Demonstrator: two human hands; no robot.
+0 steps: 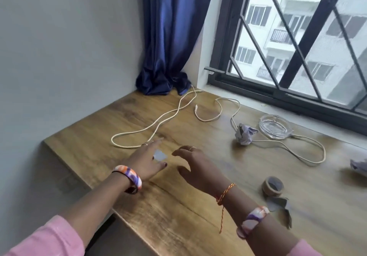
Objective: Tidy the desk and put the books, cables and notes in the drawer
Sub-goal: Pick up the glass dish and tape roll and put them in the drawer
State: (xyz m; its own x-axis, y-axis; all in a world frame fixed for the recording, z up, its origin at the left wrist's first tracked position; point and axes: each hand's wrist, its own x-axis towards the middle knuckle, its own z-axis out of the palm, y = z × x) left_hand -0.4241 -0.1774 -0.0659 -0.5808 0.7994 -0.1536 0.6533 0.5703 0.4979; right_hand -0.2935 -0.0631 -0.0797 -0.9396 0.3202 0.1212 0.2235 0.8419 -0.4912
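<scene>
Pale paper, a small note (160, 155), lies flat on the desk (178, 212) between the empty, spread left hand (147, 162) and loosely curled right hand (195, 165), cable (158, 124) at twelve o'clock; flush paper may slide from fingertips.

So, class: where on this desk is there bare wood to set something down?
Bare: the near edge of the desk below the left hand and right hand, and the left strip beside the wall. Crowded: by the window, with cable, ashtray, crumpled paper and tape roll.
</scene>
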